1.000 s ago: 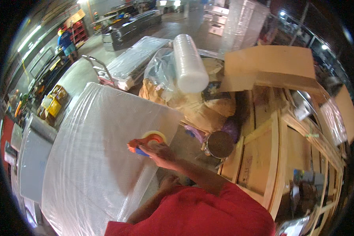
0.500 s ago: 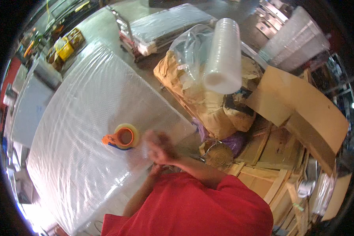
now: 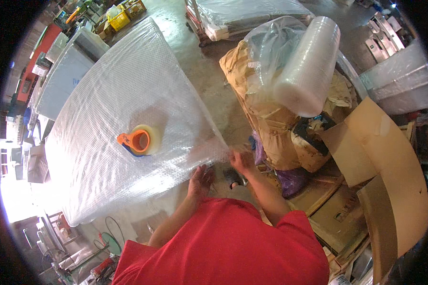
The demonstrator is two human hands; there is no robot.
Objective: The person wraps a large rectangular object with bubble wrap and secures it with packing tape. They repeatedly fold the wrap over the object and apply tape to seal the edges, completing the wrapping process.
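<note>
A wide flat stack or panel covered in clear bubble wrap lies in front of me and to the left. On top of it rests an orange tape dispenser with a roll of tape. My left hand is at the wrap's near edge, its fingers loosely bent and a little apart. At the near right corner, my right hand has its fingers closed, seemingly on the edge of the wrap. Those fingertips are slightly blurred.
To the right, a bubble wrap roll lies across a brown paper-wrapped bundle. Bent cardboard stands at far right. A plastic-covered stack is at the back. Cables and tools lie lower left.
My hands were close together and blurred near the wrap's edge. They are now apart, the right one further right at the corner. The view has shifted.
</note>
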